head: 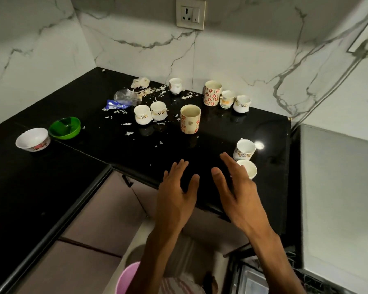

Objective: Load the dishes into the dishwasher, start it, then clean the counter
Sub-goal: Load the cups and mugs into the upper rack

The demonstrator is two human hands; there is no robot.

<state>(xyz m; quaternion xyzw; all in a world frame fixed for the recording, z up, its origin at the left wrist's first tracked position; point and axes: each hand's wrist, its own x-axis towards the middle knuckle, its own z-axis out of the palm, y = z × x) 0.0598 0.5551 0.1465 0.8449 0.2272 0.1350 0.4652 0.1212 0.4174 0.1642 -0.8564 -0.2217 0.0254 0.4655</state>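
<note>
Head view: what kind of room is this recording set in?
Most likely a home kitchen: a black stone counter in a corner, marble-look wall tiles with a wall socket, and used cups, such as a tall floral mug, standing among scraps.

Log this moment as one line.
left hand open, empty | right hand open, beside white cup | counter littered | dishes unloaded

wall socket (190, 14) on marble backsplash (136, 28) | pink bucket (125, 279) on floor, bottom edge | cabinet doors (106, 213) under counter
</note>
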